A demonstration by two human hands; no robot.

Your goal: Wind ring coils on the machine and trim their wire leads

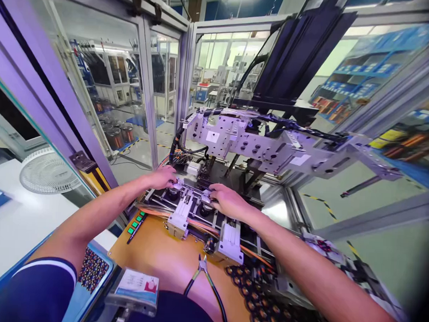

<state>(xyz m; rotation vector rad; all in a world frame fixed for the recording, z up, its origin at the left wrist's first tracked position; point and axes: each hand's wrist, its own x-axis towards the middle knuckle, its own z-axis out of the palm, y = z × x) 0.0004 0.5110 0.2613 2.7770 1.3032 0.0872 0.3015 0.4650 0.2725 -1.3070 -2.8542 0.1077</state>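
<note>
My left hand (163,177) reaches to a small metal fixture (179,183) on the machine. Its fingers are bent and pressed together at the fixture; what they pinch is too small to make out. Farther right, my right hand (224,200) has thumb and fingers closed at a second metal fixture (206,195), above a dark round part (206,208). Another dark round part (173,193) sits below my left fingertips. Between the hands, a metal slide block (180,217) stands on the machine's front.
Pliers (203,265) lie on the tan worktop (155,253), left of many black ring-shaped parts (255,298). Green buttons (135,225) and a pen (134,232) are at left. A perforated metal beam (250,143) spans above the hands. A blue tray (107,270) holds small parts.
</note>
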